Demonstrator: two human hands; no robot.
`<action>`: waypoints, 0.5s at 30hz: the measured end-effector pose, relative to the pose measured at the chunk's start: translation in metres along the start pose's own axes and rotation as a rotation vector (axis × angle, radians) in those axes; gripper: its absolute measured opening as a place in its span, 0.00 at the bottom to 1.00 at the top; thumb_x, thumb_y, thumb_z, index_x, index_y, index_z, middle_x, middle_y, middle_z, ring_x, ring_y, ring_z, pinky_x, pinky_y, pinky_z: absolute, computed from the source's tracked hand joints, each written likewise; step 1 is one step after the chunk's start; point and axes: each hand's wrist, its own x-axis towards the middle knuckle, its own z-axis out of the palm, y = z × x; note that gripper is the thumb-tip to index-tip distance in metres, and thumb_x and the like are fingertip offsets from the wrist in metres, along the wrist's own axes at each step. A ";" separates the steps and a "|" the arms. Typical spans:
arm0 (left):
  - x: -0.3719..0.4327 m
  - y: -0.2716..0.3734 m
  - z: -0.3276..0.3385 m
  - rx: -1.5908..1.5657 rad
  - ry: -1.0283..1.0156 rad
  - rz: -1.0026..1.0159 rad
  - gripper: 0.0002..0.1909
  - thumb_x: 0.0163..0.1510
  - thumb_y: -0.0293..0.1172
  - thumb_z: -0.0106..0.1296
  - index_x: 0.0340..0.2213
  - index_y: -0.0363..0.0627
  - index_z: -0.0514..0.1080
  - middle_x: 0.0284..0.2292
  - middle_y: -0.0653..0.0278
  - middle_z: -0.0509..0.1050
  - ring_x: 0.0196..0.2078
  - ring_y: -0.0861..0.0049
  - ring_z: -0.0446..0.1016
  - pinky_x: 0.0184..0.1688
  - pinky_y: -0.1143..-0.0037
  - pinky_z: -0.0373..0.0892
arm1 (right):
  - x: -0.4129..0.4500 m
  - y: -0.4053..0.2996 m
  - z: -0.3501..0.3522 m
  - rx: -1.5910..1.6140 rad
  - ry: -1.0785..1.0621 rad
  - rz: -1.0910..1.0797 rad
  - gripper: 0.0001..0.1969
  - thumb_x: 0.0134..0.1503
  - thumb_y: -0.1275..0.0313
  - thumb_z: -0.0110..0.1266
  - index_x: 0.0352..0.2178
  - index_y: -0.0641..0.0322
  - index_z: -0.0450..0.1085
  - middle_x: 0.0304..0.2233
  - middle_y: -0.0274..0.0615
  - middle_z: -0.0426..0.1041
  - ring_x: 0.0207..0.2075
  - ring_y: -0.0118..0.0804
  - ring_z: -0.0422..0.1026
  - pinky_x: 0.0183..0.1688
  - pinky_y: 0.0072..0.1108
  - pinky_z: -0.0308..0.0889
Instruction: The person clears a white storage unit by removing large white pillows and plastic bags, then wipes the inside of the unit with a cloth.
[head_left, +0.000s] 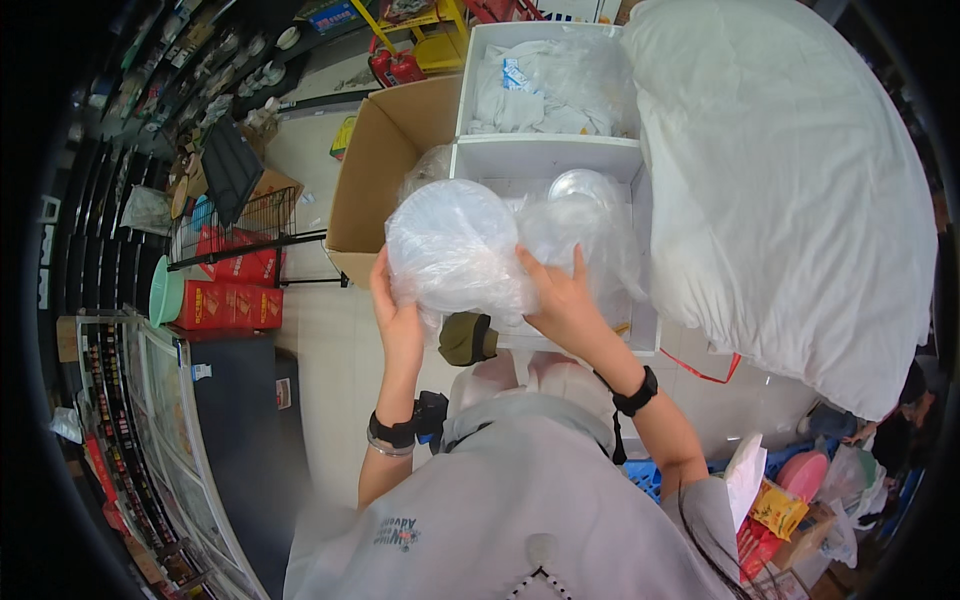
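Note:
A clear plastic bag of stacked round containers or lids (454, 244) is held up between my two hands, its round end facing me. My left hand (397, 322) grips its left side. On its right side, my right hand (562, 304) holds the bag with index finger and thumb, another finger raised. Below it is the lower compartment of a white open box (517, 156), where a second clear bag (589, 232) lies with a shiny round piece (581, 184) in it. The wrapping blurs what exactly the bags contain.
An open cardboard box (394, 161) stands left of the white box. Pale cloth and plastic (547, 90) fill the upper compartment. A large white sack (780, 180) bulges at right. An olive fabric item (463, 339) is near my knees. A dark cabinet (240, 420) stands left.

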 end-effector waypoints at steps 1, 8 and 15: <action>0.001 0.002 -0.002 -0.057 0.074 -0.056 0.28 0.47 0.15 0.32 0.53 0.40 0.52 0.52 0.56 0.57 0.55 0.69 0.56 0.56 0.73 0.53 | -0.001 0.002 -0.001 -0.003 0.003 -0.007 0.33 0.36 0.73 0.62 0.47 0.60 0.59 0.43 0.47 0.65 0.47 0.50 0.63 0.56 0.43 0.47; 0.005 -0.002 -0.006 -0.384 0.089 -0.231 0.22 0.55 0.30 0.42 0.51 0.41 0.54 0.50 0.59 0.61 0.51 0.69 0.62 0.52 0.70 0.62 | -0.015 0.007 -0.002 0.427 -0.077 -0.005 0.22 0.39 0.78 0.56 0.39 0.63 0.62 0.33 0.50 0.69 0.37 0.52 0.67 0.38 0.31 0.64; 0.003 0.013 -0.004 -0.277 -0.331 -0.272 0.23 0.53 0.25 0.43 0.51 0.41 0.57 0.49 0.59 0.62 0.52 0.71 0.62 0.52 0.73 0.61 | -0.005 0.049 0.029 0.419 0.087 -0.285 0.08 0.42 0.69 0.53 0.25 0.61 0.70 0.27 0.46 0.71 0.31 0.48 0.69 0.32 0.30 0.63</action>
